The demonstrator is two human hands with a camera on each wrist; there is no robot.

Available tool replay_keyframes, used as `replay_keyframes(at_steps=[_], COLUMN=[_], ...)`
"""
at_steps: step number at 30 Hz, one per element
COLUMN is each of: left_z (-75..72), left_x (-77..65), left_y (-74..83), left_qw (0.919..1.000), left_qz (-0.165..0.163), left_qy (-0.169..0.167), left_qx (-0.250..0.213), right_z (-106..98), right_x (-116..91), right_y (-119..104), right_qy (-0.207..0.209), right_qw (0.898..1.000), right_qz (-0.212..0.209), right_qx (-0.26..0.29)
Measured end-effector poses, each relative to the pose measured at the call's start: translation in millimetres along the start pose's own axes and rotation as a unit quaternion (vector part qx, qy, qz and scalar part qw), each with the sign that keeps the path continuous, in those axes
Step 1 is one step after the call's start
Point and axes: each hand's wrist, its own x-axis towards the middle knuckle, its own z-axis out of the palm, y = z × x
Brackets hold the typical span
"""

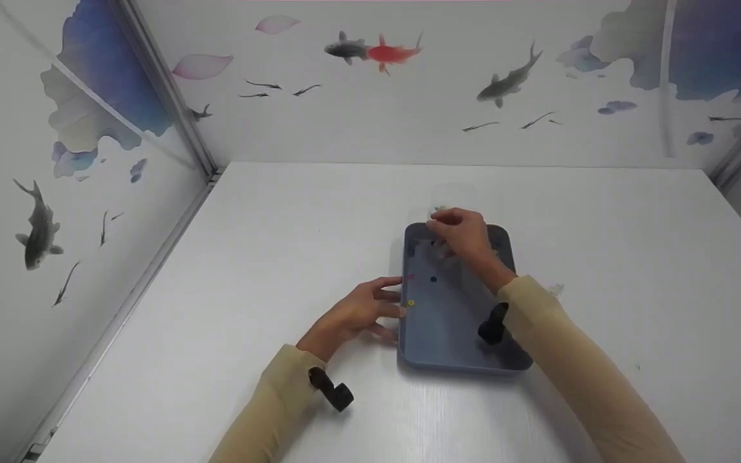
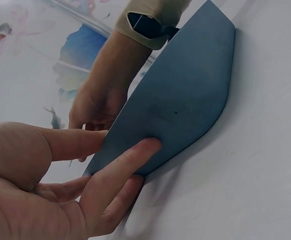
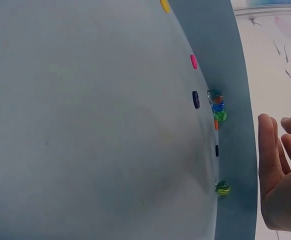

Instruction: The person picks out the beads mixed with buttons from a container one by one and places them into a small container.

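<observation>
A blue-grey rectangular tray (image 1: 448,334) holds several buttons and marbles. My left hand (image 1: 364,308) touches its left outer wall, fingers spread and mostly straight. My right hand (image 1: 467,238) hangs over the far end, thumb and fingers bent towards each other; in the right wrist view a gap shows between them, with nothing visible in it. In that view a yellow button (image 3: 165,5), a pink button (image 3: 194,61) and a purple button (image 3: 196,99) lie on the tray floor. Marbles (image 3: 220,116) cluster along the wall, and a green-yellow marble (image 3: 223,188) sits apart.
A transparent container (image 1: 454,191) stands just beyond the tray's far end, partly behind my right hand. A small clear item (image 1: 556,290) lies on the white table (image 1: 293,244) beside my right sleeve. Printed panels (image 1: 370,116) border the table at the back and sides.
</observation>
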Motion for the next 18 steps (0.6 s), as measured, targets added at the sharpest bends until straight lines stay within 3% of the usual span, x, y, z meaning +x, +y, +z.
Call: replay_keyframes(at_steps=[18], left_z=[0.7], left_x=[0.5], left_y=[0.4], left_qw=[0.9999], left_qz=[-0.011], left_qy=[0.010], left_qx=[0.005], right_z=[12], right_x=[2], right_y=[5], right_qy=[-0.033], right_qw=[0.998], right_qz=[0.051], right_qx=[-0.004])
